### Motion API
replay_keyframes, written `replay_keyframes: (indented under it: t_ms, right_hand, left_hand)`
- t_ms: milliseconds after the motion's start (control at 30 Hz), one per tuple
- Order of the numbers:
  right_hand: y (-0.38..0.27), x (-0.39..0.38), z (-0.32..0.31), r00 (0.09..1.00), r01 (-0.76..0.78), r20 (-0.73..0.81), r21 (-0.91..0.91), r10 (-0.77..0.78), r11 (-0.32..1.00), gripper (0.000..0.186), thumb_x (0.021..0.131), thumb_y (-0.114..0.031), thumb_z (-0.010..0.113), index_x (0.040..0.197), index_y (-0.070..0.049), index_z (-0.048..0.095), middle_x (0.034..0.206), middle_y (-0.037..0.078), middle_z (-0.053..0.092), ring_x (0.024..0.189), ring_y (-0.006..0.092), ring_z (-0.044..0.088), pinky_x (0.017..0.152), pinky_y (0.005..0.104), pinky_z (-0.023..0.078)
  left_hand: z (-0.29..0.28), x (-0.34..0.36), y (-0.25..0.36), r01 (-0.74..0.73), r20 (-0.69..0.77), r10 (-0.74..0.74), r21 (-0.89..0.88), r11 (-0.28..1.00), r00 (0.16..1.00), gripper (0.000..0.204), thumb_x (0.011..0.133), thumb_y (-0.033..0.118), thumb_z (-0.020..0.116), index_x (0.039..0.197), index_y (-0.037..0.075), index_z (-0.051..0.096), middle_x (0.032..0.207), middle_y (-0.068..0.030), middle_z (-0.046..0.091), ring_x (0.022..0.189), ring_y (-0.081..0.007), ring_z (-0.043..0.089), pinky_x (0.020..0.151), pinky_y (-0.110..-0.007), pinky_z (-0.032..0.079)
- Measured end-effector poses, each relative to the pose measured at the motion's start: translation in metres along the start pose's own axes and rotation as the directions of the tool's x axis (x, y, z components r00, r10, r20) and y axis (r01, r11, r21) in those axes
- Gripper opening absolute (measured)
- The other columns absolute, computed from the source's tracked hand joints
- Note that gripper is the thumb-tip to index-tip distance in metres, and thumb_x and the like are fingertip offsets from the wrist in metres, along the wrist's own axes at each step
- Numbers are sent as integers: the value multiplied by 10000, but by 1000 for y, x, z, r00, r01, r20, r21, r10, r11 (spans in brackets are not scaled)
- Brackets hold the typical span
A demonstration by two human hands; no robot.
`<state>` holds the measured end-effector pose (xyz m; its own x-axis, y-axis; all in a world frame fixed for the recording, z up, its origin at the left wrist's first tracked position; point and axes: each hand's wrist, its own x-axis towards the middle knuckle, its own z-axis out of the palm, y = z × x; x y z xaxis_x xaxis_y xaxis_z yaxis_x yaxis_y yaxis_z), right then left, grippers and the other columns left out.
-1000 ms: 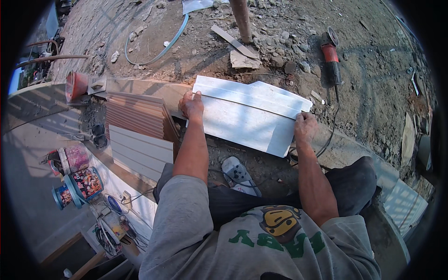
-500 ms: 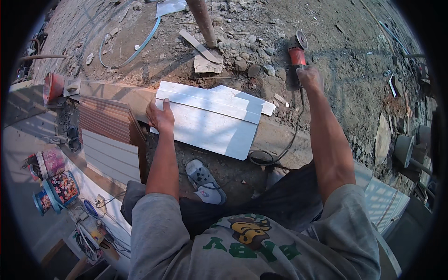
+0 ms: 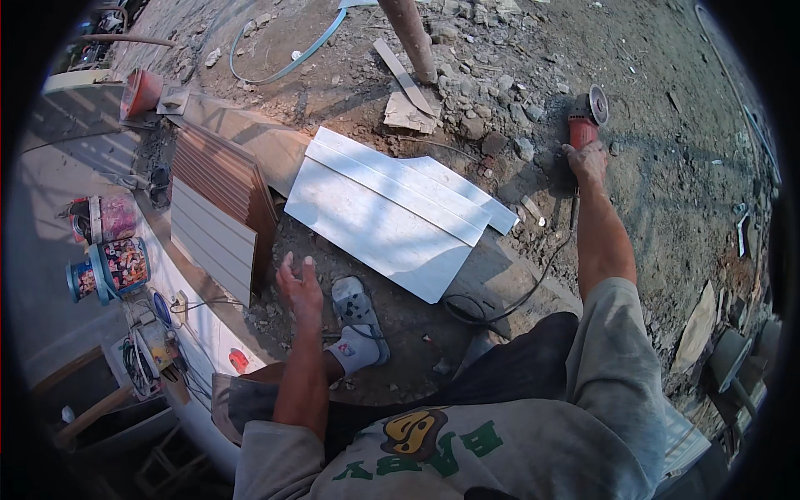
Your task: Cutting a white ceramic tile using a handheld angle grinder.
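My right hand (image 3: 587, 161) is closed around the body of a red angle grinder (image 3: 582, 131) on the dirt at the right. Its round disc (image 3: 598, 105) faces up and away from me. A black cord trails from it back toward my legs. In front of me lies a white tile (image 3: 383, 221) with a narrow strip along its far side, and another white piece (image 3: 467, 193) sticks out behind it. My left hand (image 3: 302, 287) hangs in the air near the tile's lower left corner, fingers apart, holding nothing.
A stack of brown-edged tiles (image 3: 218, 187) stands at the left. Beyond it are a red bucket (image 3: 142, 93) and a patterned tub (image 3: 125, 260). A metal pole (image 3: 408, 42) rises from the rubble ahead. My foot in a sandal (image 3: 358, 308) is close to the tile. Cord loops lie by my knee.
My left hand has let go of the white tile's left end and drawn back toward me. The right hand still holds the grinder. The whole view has turned somewhat.
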<state>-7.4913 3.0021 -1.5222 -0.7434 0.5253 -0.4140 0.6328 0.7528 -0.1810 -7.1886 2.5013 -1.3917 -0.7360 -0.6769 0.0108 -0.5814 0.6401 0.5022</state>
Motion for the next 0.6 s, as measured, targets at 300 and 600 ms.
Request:
replay_keyframes:
  t_ms: [300, 600]
  right_hand:
    - [25, -24, -56, 970, 31, 213, 377, -119, 926, 536, 656, -372, 733, 969, 55, 646, 798, 148, 680, 693, 281, 676, 660, 351, 531]
    - [-3, -297, -175, 805, -235, 353, 928, -477, 289, 473, 735, -243, 708, 1074, 29, 522, 829, 74, 585, 608, 141, 573, 548, 268, 484]
  left_hand:
    - [29, -63, 80, -5, 309, 118, -342, 940, 944, 478, 910, 305, 648, 1247, -13, 532, 1097, -137, 579, 873, -162, 577, 795, -322, 490]
    - [-40, -156, 248, 219, 789, 391, -535, 816, 474, 694, 875, 427, 684, 1296, -62, 428, 1050, -147, 632, 1000, -181, 612, 838, -295, 489]
